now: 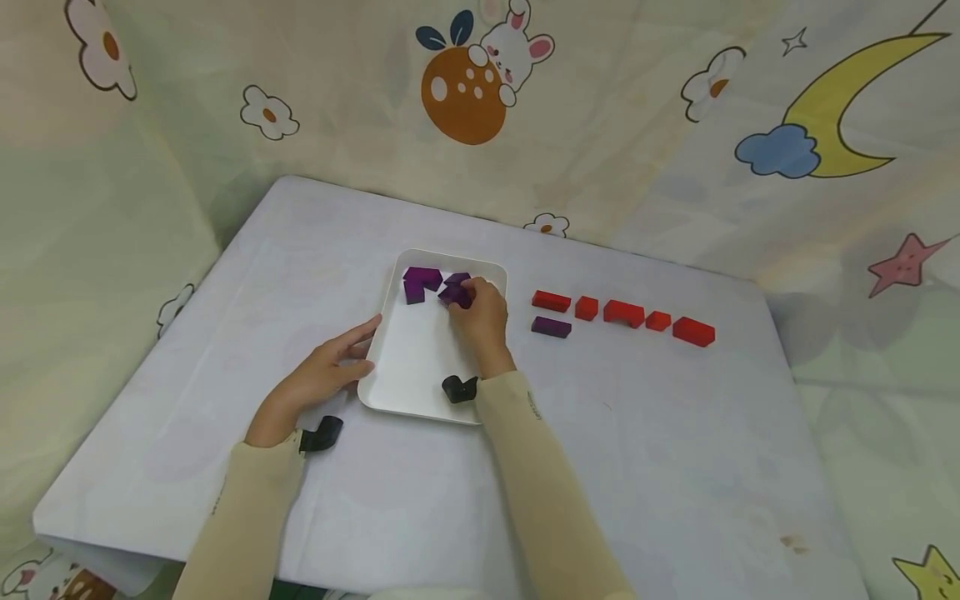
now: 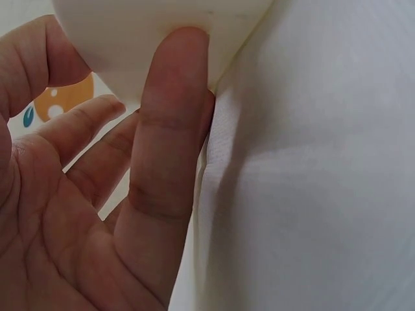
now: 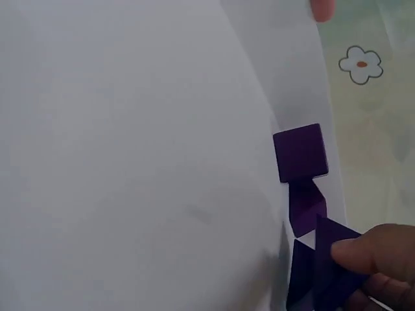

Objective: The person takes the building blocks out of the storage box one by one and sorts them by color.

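Note:
Within the white tray (image 1: 412, 367), my right hand (image 1: 483, 323) pinches a purple triangular block (image 3: 329, 269) between thumb and fingers. Another dark purple block (image 3: 299, 272) lies close beside it, partly hidden. A purple arch-like block (image 1: 425, 276) and a purple cube-like block (image 1: 413, 292) sit at the tray's far left corner. My left hand (image 1: 318, 375) is at the tray's left side, its fingers extended. In the left wrist view the straight thumb (image 2: 172, 123) presses against the tray's outer wall.
Right of the tray, several red blocks (image 1: 624, 312) form a row on the white-covered table (image 1: 637, 467). One purple rectangular block (image 1: 551, 327) lies in front of the row's left end. A patterned cloth (image 1: 337, 67) hangs behind the table.

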`<state>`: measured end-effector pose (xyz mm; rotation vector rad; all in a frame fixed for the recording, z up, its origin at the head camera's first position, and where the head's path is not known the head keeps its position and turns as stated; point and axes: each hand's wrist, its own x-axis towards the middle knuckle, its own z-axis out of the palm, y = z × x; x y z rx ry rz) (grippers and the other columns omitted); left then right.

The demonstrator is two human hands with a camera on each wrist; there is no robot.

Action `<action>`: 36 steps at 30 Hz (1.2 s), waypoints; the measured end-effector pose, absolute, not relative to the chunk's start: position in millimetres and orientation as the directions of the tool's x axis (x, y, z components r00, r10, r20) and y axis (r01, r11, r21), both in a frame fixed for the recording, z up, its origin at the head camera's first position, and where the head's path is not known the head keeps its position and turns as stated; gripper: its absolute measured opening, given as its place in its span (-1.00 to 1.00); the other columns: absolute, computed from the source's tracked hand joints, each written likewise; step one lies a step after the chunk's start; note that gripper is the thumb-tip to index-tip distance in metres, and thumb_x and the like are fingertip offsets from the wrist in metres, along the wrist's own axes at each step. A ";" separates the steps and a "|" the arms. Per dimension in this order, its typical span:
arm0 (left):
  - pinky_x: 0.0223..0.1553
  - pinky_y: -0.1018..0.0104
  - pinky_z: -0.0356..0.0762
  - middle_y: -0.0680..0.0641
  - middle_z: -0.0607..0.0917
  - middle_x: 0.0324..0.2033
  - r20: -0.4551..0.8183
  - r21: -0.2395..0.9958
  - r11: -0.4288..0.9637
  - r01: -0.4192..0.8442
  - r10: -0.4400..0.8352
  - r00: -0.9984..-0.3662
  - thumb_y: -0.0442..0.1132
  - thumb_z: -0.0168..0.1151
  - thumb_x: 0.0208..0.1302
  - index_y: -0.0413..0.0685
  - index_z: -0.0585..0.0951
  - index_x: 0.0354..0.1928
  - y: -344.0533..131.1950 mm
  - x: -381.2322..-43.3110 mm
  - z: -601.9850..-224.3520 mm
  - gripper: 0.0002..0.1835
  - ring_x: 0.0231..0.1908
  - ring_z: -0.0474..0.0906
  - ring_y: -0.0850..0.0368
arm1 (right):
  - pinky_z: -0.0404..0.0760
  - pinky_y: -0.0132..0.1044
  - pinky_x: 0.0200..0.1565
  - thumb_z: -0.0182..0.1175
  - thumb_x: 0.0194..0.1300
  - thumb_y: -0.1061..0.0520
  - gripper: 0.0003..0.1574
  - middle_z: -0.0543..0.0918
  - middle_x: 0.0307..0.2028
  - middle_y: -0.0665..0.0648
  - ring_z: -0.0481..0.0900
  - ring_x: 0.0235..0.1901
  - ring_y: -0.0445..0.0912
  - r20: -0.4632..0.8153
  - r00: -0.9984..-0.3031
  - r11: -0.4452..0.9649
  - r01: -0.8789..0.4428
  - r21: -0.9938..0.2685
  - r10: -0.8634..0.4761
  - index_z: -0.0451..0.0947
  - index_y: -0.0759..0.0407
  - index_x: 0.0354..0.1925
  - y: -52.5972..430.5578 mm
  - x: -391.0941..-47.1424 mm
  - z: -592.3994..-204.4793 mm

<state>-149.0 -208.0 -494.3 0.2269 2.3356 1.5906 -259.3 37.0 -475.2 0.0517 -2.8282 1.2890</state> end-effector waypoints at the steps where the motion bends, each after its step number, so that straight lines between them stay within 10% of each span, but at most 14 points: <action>1: 0.00 0.20 0.67 -0.38 0.26 0.61 -0.161 0.926 0.376 -0.040 0.297 -0.941 -0.38 0.19 0.57 -0.10 0.07 0.74 -207.8 -148.9 -494.2 -0.17 0.39 0.46 -0.43 | 0.58 -0.05 0.31 0.46 0.36 0.30 -0.54 0.73 0.09 0.34 0.68 0.15 0.16 0.045 -0.999 0.633 -0.048 -0.773 -0.021 0.68 0.36 0.19 38.0 -257.3 -472.4; 12: -0.11 0.20 0.68 -0.56 0.45 0.42 -0.174 0.925 0.377 -0.049 0.306 -0.936 -0.40 0.17 0.57 -0.11 0.04 0.75 -205.1 -147.3 -490.4 -0.17 0.12 0.67 -0.28 | 0.62 -0.09 0.30 0.45 0.37 0.37 -0.50 0.73 0.18 0.31 0.67 0.22 0.15 0.072 -0.989 0.366 -0.114 -0.924 -0.127 0.67 0.34 0.25 87.7 -236.8 -456.3; 25: 0.26 -0.21 0.50 -0.41 0.34 0.57 -0.206 0.895 0.441 -0.066 0.277 -0.939 -0.32 0.16 0.59 0.04 0.04 0.77 -205.7 -145.6 -488.8 -0.16 0.42 0.42 -0.41 | 0.52 0.04 0.40 0.36 0.42 0.45 -0.46 0.65 0.28 0.40 0.61 0.30 0.25 0.118 -0.974 0.475 -0.197 -0.857 -0.191 0.58 0.41 0.32 190.3 -225.1 -437.3; 36: -0.04 0.35 0.63 -0.43 0.32 0.57 -0.182 0.920 0.388 -0.055 0.300 -0.936 -0.40 0.17 0.57 -0.06 0.06 0.75 -206.3 -147.7 -491.2 -0.17 0.37 0.45 -0.41 | 0.45 0.08 0.42 0.26 0.49 0.44 -0.41 0.57 0.39 0.39 0.49 0.44 0.26 0.048 -0.998 0.599 -0.058 -0.799 -0.033 0.53 0.34 0.44 254.1 -229.1 -447.9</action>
